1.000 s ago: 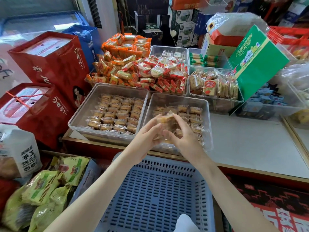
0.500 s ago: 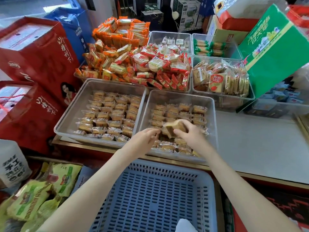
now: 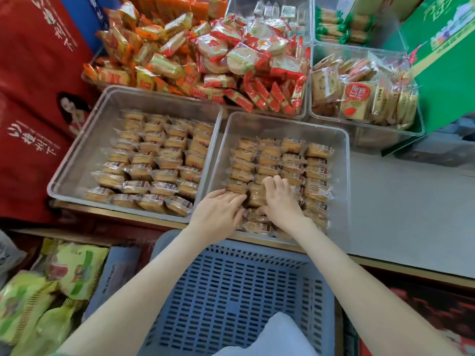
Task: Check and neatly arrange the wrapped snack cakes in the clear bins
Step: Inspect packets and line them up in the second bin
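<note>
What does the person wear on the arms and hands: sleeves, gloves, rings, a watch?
Nothing visible. The left arm and right arm are bare to the picture's edge; no sleeve shows. The left hand and right hand have no gloves, and no ring, watch or bracelet is seen. The nails are too blurred to judge.

White Chinese characters run down the red gift bag (image 3: pixel 30 104). A red round seal with pale characters marks a cracker packet (image 3: pixel 357 98). Neither is sharp enough to read.
</note>
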Action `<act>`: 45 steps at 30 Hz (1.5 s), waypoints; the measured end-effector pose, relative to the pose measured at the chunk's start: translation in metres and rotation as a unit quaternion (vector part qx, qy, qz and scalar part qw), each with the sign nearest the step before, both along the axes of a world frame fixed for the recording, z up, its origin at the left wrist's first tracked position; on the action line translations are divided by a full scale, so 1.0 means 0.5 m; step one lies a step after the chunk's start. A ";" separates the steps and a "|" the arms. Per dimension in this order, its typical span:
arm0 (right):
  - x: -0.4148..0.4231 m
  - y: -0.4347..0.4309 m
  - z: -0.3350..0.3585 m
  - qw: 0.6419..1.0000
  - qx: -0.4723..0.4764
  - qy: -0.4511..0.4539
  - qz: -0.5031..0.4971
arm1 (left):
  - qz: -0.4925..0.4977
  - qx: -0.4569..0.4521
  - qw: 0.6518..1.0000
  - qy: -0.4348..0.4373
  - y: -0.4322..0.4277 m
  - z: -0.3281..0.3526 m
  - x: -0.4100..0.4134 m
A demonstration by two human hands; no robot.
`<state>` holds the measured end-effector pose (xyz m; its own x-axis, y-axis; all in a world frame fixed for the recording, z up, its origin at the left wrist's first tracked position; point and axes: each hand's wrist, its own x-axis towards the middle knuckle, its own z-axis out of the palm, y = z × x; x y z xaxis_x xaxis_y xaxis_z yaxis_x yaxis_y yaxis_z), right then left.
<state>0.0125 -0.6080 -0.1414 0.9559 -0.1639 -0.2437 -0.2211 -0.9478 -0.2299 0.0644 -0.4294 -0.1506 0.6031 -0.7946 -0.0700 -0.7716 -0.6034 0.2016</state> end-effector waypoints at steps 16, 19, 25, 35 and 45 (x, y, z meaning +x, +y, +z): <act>-0.006 0.008 -0.001 0.980 -0.023 0.049 0.190 | -0.029 0.084 0.996 0.007 -0.008 0.011 0.000; -0.018 0.008 -0.003 0.978 -0.047 -0.006 0.203 | -0.026 0.099 0.995 0.010 -0.010 0.016 0.001; -0.042 0.004 0.031 0.979 0.018 -0.124 0.162 | -0.026 0.130 0.991 0.019 -0.012 0.026 0.000; -0.152 -0.024 0.231 0.895 0.229 -0.298 -0.242 | 0.164 -0.193 0.855 0.453 -0.032 0.175 -0.047; -0.270 0.059 0.359 0.747 0.464 -0.374 -0.295 | 0.162 -0.372 0.752 0.519 0.014 0.367 -0.143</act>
<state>-0.1226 -0.5787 0.0381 0.7104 -0.7019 0.0520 -0.0186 -0.0925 -0.9955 -0.0071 -0.4223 0.0327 0.7007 -0.6701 -0.2449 0.1972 -0.1480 0.9691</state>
